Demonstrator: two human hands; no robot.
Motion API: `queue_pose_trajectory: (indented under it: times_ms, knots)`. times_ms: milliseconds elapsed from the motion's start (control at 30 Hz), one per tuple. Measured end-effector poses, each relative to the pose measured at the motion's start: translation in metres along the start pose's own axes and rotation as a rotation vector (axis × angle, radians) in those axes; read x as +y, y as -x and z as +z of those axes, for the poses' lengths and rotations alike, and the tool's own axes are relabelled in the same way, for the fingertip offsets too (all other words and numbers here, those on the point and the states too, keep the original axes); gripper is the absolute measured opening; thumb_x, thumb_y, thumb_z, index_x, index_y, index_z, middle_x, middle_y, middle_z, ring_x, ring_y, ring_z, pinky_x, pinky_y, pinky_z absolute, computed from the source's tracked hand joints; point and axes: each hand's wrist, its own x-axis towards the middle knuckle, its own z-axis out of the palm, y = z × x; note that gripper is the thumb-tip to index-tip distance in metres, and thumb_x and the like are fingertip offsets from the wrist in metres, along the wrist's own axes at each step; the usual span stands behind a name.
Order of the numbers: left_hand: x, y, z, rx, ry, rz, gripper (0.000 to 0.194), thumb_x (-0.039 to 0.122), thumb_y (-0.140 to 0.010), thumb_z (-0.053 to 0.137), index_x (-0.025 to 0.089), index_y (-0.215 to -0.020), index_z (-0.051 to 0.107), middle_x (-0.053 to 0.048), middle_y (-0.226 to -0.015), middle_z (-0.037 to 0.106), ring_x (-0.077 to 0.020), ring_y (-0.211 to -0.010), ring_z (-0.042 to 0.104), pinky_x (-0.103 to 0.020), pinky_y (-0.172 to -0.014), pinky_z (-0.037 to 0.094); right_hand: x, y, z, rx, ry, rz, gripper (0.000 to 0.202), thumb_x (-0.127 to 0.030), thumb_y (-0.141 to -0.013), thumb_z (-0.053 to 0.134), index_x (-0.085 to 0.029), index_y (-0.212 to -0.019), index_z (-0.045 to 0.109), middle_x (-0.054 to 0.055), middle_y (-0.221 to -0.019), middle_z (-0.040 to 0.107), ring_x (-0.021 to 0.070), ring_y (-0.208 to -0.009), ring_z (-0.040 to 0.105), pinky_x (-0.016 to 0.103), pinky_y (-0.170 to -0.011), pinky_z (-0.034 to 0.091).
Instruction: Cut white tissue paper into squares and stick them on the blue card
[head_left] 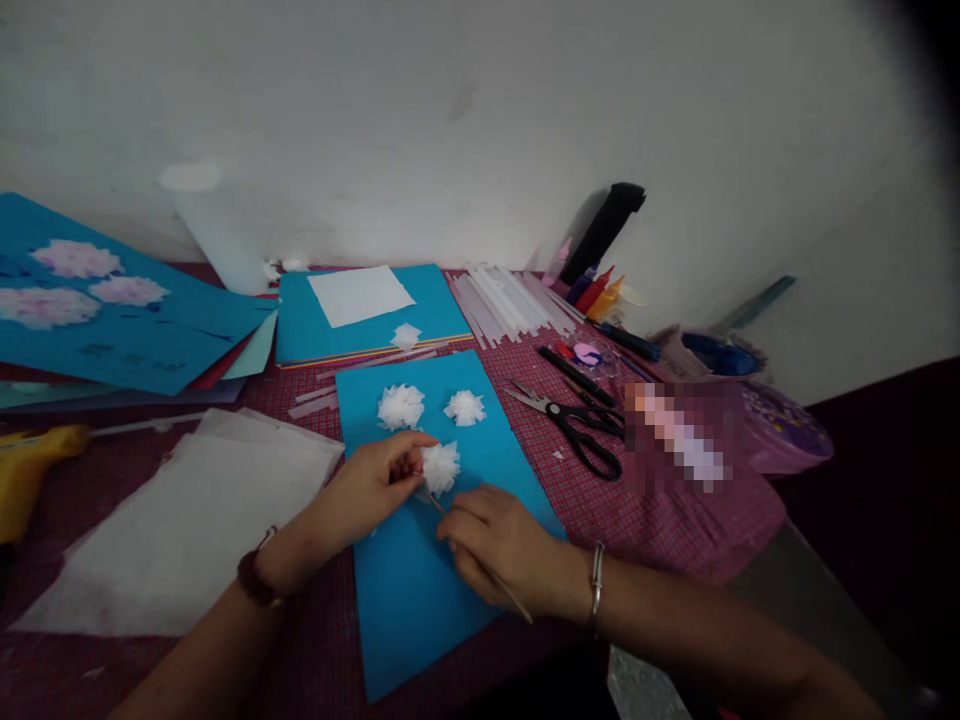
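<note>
A blue sheet (420, 590) lies on the checked cloth. Two white paper flowers sit near its top, one at left (400, 407) and one at right (465, 408). Just below them is a third white paper flower (440, 467), with the fingers of my left hand (375, 485) closed at its left edge. My right hand (499, 545) grips a thin stick (511, 594), its tip close to the lower edge of that flower. Whether the fingertips of my left hand hold a bit of paper is too small to tell.
Black-handled scissors (581, 430) and paint bottles (596, 293) lie or stand at right. Translucent sheets (195, 520) and a yellow glue gun (34, 465) are at left. Behind are stacked blue sheets (292, 325), white strips (510, 300) and a finished flower picture (150, 345).
</note>
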Motion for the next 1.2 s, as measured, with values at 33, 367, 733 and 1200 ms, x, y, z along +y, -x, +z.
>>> queue_pose_trajectory:
  times_ms: [33, 367, 733, 1200]
  knots:
    - [-0.001, 0.0, 0.0, -0.004, -0.007, 0.006, 0.037, 0.015, -0.074, 0.054, 0.024, -0.108, 0.062, 0.004, -0.073, 0.059, -0.0121, -0.061, 0.055, -0.024, -0.058, 0.044, 0.0, 0.001, 0.0, -0.005, 0.011, 0.004, 0.016, -0.011, -0.084, 0.04, -0.017, -0.09, 0.054, 0.004, -0.075, 0.056, 0.0177, -0.07, 0.05, 0.031, -0.065, 0.039]
    - [-0.001, 0.003, -0.004, 0.028, 0.047, 0.009, 0.034, 0.017, -0.076, 0.053, 0.021, -0.109, 0.058, 0.001, -0.084, 0.06, -0.0142, -0.07, 0.058, -0.028, -0.066, 0.047, -0.005, 0.002, -0.003, -0.147, 0.148, 0.036, 0.013, -0.016, -0.089, 0.043, -0.014, -0.094, 0.055, 0.007, -0.085, 0.056, 0.0205, -0.076, 0.047, 0.035, -0.069, 0.04]
    - [0.006, 0.014, -0.025, -0.037, -0.627, 0.111, 0.01, 0.016, -0.08, 0.046, 0.019, -0.077, 0.055, -0.004, -0.083, 0.053, -0.0213, -0.08, 0.054, -0.034, -0.071, 0.042, -0.04, -0.014, -0.005, -0.301, 0.417, 0.121, 0.013, -0.025, -0.089, 0.053, -0.012, -0.091, 0.052, 0.013, -0.092, 0.057, 0.0256, -0.078, 0.054, 0.04, -0.071, 0.042]
    - [0.007, 0.015, -0.019, -0.011, -0.759, 0.132, 0.014, 0.017, -0.081, 0.041, 0.019, -0.076, 0.054, -0.006, -0.085, 0.055, -0.0223, -0.083, 0.056, -0.033, -0.073, 0.043, -0.025, -0.003, -0.015, -0.123, 0.089, 0.192, 0.017, -0.015, -0.093, 0.042, -0.015, -0.108, 0.05, 0.01, -0.103, 0.062, 0.0198, -0.087, 0.059, 0.034, -0.078, 0.045]
